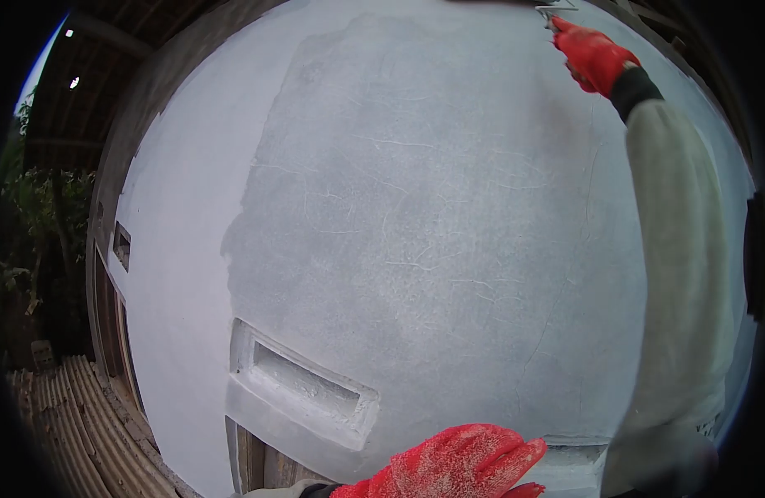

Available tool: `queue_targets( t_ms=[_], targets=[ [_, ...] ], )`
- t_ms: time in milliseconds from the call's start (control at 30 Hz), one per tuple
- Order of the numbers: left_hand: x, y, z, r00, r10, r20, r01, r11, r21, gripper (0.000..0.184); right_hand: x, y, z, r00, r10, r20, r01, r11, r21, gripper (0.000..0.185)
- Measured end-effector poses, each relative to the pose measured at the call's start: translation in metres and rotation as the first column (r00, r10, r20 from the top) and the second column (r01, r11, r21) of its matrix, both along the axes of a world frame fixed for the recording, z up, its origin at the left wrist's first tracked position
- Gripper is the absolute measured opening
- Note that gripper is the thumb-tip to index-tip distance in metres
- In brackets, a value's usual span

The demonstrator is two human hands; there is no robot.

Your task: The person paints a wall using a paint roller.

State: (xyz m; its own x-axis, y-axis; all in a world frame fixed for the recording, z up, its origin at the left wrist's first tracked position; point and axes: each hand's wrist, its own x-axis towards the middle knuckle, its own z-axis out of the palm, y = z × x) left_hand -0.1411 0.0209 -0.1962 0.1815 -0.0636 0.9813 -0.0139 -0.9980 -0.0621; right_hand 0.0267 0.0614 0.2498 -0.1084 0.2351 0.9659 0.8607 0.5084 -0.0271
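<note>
My right hand (pixel 596 56), in a red glove, is raised to the top right of the head view. Its fingers are closed round the handle of a paint roller (pixel 557 8), whose bent wire frame shows; most of the roller is cut off by the upper edge. The hand is close to the wall (pixel 416 207), which has a grey patch with fine cracks and whiter paint around it. Low in the view, my left hand (pixel 457 465), also in a red glove dusted with white, has its fingers stretched out and holds nothing visible. Whether it touches the wall I cannot tell.
A recessed rectangular opening (pixel 304 386) lies left of my left hand, with a wooden frame (pixel 270 461) below it. Another recess (pixel 573 456) is at lower right. Corrugated roofing (pixel 75 423) and dark plants (pixel 46 224) lie to the left.
</note>
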Motion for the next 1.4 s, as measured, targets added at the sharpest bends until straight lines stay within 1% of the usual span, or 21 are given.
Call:
queue_targets(
  t_ms=[67, 133, 200, 233, 333, 467, 533, 567, 600, 667, 700, 800, 867, 967, 1000, 1067, 1100, 1167, 1267, 1333, 1400],
  targets=[
    [-0.005, 0.000, 0.000, 0.999, 0.008, -0.034, -0.008, 1.000, -0.011, 0.046, -0.036, -0.003, -0.005, 0.979, -0.194, -0.065, 0.193, 0.981, -0.017, 0.028],
    [-0.009, 0.003, -0.005, 0.998, -0.011, -0.069, 0.009, 1.000, -0.030, 0.046, -0.027, -0.001, -0.021, 0.985, -0.171, -0.020, 0.170, 0.985, -0.042, 0.027],
    [-0.013, 0.011, -0.015, 1.000, -0.020, -0.002, 0.020, 0.999, -0.027, 0.044, -0.008, -0.006, -0.056, 0.955, -0.272, 0.123, 0.258, 0.959, 0.118, 0.033],
    [-0.017, 0.012, -0.018, 1.000, -0.026, 0.005, 0.026, 0.999, -0.033, 0.044, -0.015, -0.021, -0.086, 0.968, -0.250, -0.028, 0.250, 0.968, 0.010, 0.045],
    [-0.023, 0.013, -0.016, 0.999, -0.008, -0.050, 0.005, 0.999, -0.054, 0.044, -0.005, -0.026, -0.103, 0.935, -0.346, -0.082, 0.351, 0.935, 0.053, 0.045],
    [-0.015, 0.003, -0.005, 0.999, 0.004, -0.051, -0.007, 0.998, -0.062, 0.044, -0.012, -0.006, -0.041, 0.951, -0.246, 0.188, 0.245, 0.969, 0.030, 0.042],
    [-0.016, 0.002, -0.007, 0.995, 0.038, -0.090, -0.046, 0.995, -0.090, 0.044, -0.036, 0.003, -0.046, 0.996, -0.090, -0.018, 0.091, 0.995, 0.041, 0.041],
    [-0.015, 0.005, -0.014, 0.997, 0.021, -0.071, -0.027, 0.996, -0.082, 0.044, -0.014, 0.006, -0.037, 0.969, -0.181, 0.169, 0.176, 0.983, 0.045, 0.042],
    [-0.015, 0.008, -0.019, 0.999, -0.002, -0.047, -0.002, 0.997, -0.074, 0.044, -0.003, 0.006, -0.045, 0.918, -0.337, 0.208, 0.316, 0.940, 0.127, 0.043],
    [-0.022, 0.009, -0.025, 0.999, 0.000, -0.034, -0.002, 0.997, -0.076, 0.044, 0.000, -0.006, -0.097, 0.882, -0.470, 0.031, 0.457, 0.870, 0.184, 0.047],
    [-0.025, 0.009, -0.028, 1.000, 0.009, -0.020, -0.010, 0.997, -0.075, 0.044, 0.000, -0.019, -0.117, 0.876, -0.481, 0.011, 0.478, 0.872, 0.107, 0.047],
    [-0.027, 0.006, -0.023, 0.998, -0.052, -0.044, 0.047, 0.993, -0.104, 0.044, 0.017, -0.015, -0.121, 0.877, -0.478, 0.045, 0.463, 0.866, 0.189, 0.045],
    [-0.022, -0.002, -0.015, 0.999, -0.031, -0.036, 0.027, 0.995, -0.098, 0.044, -0.016, -0.018, -0.103, 0.910, -0.415, 0.001, 0.413, 0.906, 0.092, 0.046],
    [-0.013, -0.005, -0.014, 0.999, -0.006, -0.040, 0.002, 0.995, -0.099, 0.044, -0.017, 0.011, -0.031, 0.953, -0.195, 0.231, 0.196, 0.980, 0.020, 0.038],
    [-0.012, -0.005, -0.015, 0.999, -0.002, -0.051, -0.003, 0.994, -0.110, 0.044, -0.019, 0.013, -0.035, 0.956, -0.189, 0.225, 0.189, 0.982, 0.021, 0.038],
    [-0.015, -0.006, -0.019, 0.998, 0.000, -0.062, -0.008, 0.992, -0.128, 0.044, -0.024, 0.018, -0.046, 0.882, -0.390, 0.265, 0.349, 0.918, 0.189, 0.038],
    [-0.018, -0.006, -0.022, 0.998, 0.003, -0.063, -0.012, 0.990, -0.142, 0.044, -0.022, 0.004, -0.070, 0.957, -0.241, 0.160, 0.242, 0.970, 0.009, 0.039],
    [-0.026, -0.005, -0.028, 0.998, 0.001, -0.057, -0.009, 0.989, -0.146, 0.044, -0.019, -0.010, -0.116, 0.901, -0.431, 0.053, 0.426, 0.900, 0.092, 0.046],
    [-0.033, -0.008, -0.028, 0.998, 0.011, -0.059, -0.020, 0.987, -0.158, 0.044, 0.019, -0.006, -0.124, 0.885, -0.447, 0.132, 0.407, 0.879, 0.249, 0.044],
    [-0.029, -0.010, -0.026, 0.997, 0.017, -0.080, -0.030, 0.986, -0.165, 0.044, -0.017, -0.017, -0.112, 0.900, -0.434, 0.049, 0.427, 0.898, 0.107, 0.046],
    [-0.018, -0.012, -0.024, 0.998, 0.031, -0.053, -0.038, 0.988, -0.146, 0.043, -0.034, -0.007, -0.081, 0.964, -0.247, 0.101, 0.249, 0.969, -0.003, 0.040]
  ],
)
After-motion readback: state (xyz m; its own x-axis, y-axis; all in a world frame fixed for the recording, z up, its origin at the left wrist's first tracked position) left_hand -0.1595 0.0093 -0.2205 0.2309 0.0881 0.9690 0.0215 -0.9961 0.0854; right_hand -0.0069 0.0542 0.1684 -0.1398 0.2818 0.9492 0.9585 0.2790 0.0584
